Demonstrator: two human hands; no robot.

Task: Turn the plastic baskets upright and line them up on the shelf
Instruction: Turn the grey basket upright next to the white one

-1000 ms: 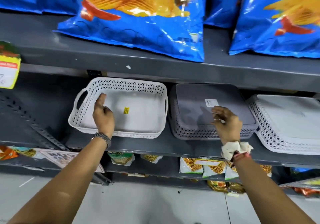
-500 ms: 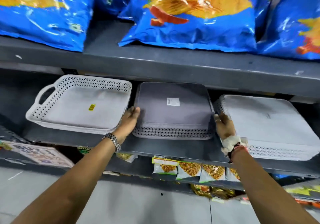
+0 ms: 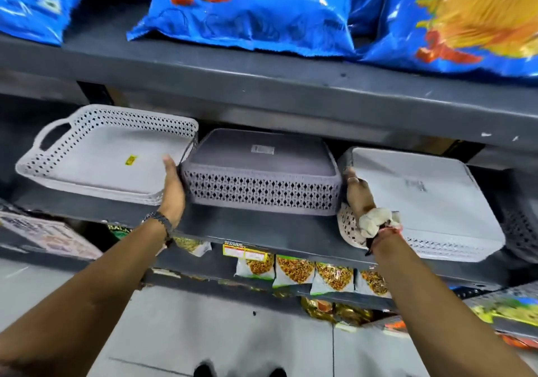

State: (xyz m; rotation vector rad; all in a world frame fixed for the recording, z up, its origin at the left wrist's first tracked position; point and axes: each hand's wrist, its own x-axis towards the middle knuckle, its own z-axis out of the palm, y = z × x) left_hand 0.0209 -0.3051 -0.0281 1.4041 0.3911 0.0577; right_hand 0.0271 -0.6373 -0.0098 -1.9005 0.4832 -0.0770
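Note:
A dark grey plastic basket (image 3: 262, 184) lies upside down in the middle of the grey shelf (image 3: 262, 234). My left hand (image 3: 173, 187) grips its left end and my right hand (image 3: 356, 193) grips its right end, with the near side raised off the shelf. To its left a white perforated basket (image 3: 96, 155) stands upright with a yellow sticker inside. To its right a pale white basket (image 3: 422, 202) lies upside down. Another dark basket (image 3: 522, 231) shows at the right edge.
The shelf above (image 3: 291, 85) hangs low over the baskets and carries blue chip bags (image 3: 247, 12). Snack packets (image 3: 314, 274) hang on the lower shelf. A printed box (image 3: 49, 237) sits at lower left. Pale floor tiles lie below.
My left hand left the white upright basket and went to the dark grey basket's left end. My right hand slid to its right end. The basket's near side has tipped up.

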